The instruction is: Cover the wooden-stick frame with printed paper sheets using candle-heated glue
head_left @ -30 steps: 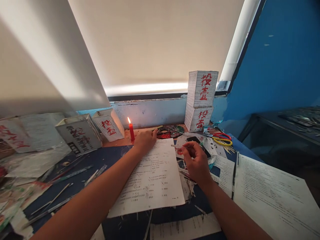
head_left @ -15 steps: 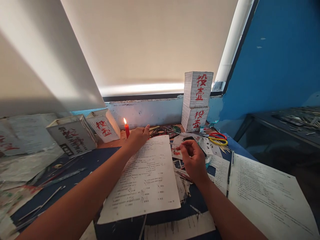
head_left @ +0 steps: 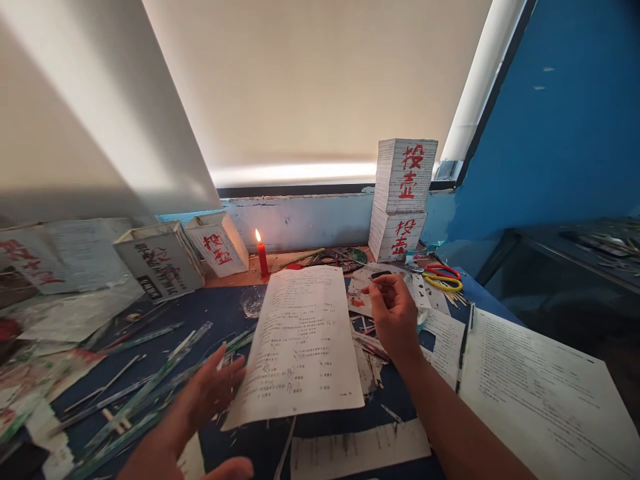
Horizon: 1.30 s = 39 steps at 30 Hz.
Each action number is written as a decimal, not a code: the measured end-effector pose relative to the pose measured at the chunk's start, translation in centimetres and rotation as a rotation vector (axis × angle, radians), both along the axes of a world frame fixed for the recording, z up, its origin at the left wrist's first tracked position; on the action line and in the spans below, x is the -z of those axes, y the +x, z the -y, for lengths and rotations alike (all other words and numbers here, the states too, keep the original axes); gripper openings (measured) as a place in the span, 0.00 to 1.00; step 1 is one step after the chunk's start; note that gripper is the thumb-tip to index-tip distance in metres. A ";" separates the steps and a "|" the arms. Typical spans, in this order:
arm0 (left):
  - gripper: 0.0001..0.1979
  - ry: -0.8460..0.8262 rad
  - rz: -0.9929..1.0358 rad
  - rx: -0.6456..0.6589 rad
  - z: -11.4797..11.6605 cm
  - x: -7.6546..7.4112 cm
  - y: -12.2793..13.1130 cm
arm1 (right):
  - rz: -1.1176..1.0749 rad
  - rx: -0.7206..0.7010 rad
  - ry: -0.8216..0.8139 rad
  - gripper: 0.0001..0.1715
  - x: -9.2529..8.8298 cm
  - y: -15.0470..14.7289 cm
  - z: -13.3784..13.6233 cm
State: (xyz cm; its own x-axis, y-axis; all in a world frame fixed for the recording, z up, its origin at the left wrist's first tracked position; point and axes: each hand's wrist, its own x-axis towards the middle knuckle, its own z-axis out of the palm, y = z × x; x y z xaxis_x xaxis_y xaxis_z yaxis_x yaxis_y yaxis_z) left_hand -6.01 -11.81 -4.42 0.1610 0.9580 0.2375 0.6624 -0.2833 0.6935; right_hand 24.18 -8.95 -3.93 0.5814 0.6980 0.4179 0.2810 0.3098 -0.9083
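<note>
My left hand hovers low at the near left with fingers spread, its fingertips by the left edge of a printed sheet of paper and over several thin paper sticks; it holds nothing and is a little blurred. My right hand is curled just right of the sheet, thumb and finger pinched on a thin stick that is barely visible. A lit red candle stands beyond the sheet's far left corner.
Two stacked white boxes with red characters stand at the back right. Two more boxes lie tipped at the back left. Scissors with red and yellow handles and a dark disc lie near the wall. Printed pages lie at the right.
My left hand has pulled back from beside the candle to the near left edge of the sheet and opened. My right hand has stayed in place, still pinched.
</note>
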 end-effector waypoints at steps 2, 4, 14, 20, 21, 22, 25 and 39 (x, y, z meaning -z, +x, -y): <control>0.47 -0.032 0.042 -0.006 -0.1 1.5 0.0 | 0.003 0.002 -0.001 0.07 0.1 0.0 -0.1; 0.48 -0.062 0.025 -0.051 -0.5 2.5 0.0 | 0.003 0.005 -0.002 0.08 0.2 0.0 -0.2; 0.34 -0.131 0.198 0.002 -1.7 2.5 2.0 | -0.006 0.008 -0.017 0.07 0.4 0.2 -0.2; 0.29 -0.092 0.392 -0.046 -2.1 -2.2 4.1 | -0.027 0.019 -0.020 0.10 0.3 0.5 -0.3; 0.28 -0.103 0.451 -0.052 -2.2 -3.2 4.6 | -0.031 0.025 -0.018 0.10 0.3 0.6 -0.4; 0.27 -0.112 0.504 -0.053 -2.4 -4.1 5.0 | -0.034 0.030 -0.017 0.11 0.3 0.7 -0.4; 0.23 -0.063 0.688 0.007 -3.5 -6.2 5.7 | -0.040 0.046 -0.018 0.13 0.5 1.1 -0.5; 0.17 -0.370 1.073 0.196 -3.1 -11.5 4.5 | -0.201 0.128 0.064 0.17 0.8 3.5 -1.1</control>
